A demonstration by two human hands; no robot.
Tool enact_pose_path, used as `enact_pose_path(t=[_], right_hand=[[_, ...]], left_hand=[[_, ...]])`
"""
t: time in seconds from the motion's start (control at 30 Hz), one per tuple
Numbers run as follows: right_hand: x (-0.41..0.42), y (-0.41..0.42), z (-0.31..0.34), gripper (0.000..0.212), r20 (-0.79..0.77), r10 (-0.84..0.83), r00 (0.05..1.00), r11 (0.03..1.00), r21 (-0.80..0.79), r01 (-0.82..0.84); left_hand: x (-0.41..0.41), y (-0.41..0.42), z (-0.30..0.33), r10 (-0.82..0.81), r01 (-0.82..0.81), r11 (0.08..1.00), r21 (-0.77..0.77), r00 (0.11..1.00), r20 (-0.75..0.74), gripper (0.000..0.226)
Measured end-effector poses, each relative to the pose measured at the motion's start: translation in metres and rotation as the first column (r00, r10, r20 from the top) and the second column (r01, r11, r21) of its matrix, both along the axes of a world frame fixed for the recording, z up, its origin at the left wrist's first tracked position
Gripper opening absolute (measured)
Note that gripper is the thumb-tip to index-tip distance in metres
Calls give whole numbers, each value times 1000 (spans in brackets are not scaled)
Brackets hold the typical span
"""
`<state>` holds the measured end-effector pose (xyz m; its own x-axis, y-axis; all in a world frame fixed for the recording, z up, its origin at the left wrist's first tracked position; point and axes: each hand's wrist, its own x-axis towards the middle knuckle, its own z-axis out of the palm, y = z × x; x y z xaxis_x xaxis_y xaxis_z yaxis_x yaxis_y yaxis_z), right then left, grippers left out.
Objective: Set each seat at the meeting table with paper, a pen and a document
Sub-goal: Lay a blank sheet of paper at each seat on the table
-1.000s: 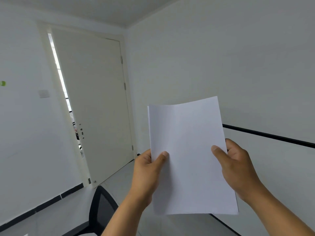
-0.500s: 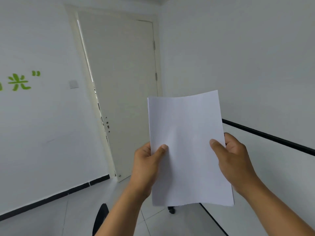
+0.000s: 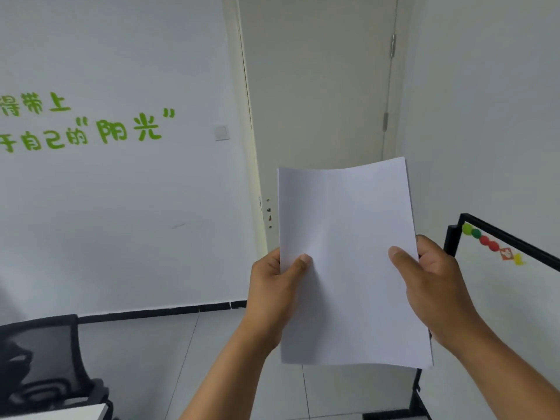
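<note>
A thin stack of blank white paper (image 3: 348,253) is held upright in front of me, slightly bowed at the top. My left hand (image 3: 272,286) grips its left edge, thumb on the front and fingers behind. My right hand (image 3: 436,286) grips the right edge the same way. A white corner of the meeting table (image 3: 60,412) shows at the bottom left. No pen is in view.
A black mesh office chair (image 3: 39,359) stands at the lower left. A closed white door (image 3: 318,86) is straight ahead. A black-framed whiteboard (image 3: 515,298) with coloured magnets stands at the right. Green lettering marks the left wall. Grey floor tiles lie below.
My view has swung to the left: the door slid right, green lettering and the whiteboard's corner came into view, and the chair reappeared. Both hands keep the same grip on the paper.
</note>
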<state>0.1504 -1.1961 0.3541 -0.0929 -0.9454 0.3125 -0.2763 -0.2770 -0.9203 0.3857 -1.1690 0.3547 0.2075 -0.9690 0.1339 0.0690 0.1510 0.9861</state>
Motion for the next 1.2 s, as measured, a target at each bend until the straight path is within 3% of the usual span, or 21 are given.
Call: enact_pose_path(t=[0.23, 0.37, 0.7, 0.83, 0.97, 1.2], right_hand=[[71, -160, 13, 47, -17, 122, 992, 992, -37, -122], [125, -241, 16, 39, -22, 201, 979, 978, -45, -202], [275, -409, 8, 33, 28, 474, 880, 880, -34, -473], [352, -484, -6, 52, 61, 642, 764, 767, -54, -640], [427, -541, -8, 36, 55, 760, 647, 649, -35, -760], [545, -580, -7, 43, 77, 905, 419, 421, -9, -907]], left_hand=[[66, -134, -10, 135, -136, 991, -18, 991, -13, 16], [115, -197, -4, 234, -234, 972, -17, 972, 20, 16], [237, -298, 4, 514, -514, 858, -24, 855, 66, 15], [286, -343, -2, 651, -652, 758, -27, 753, 94, 14], [326, -372, -2, 773, -775, 632, -17, 628, 87, 14], [391, -387, -6, 917, -919, 394, -10, 392, 66, 13]])
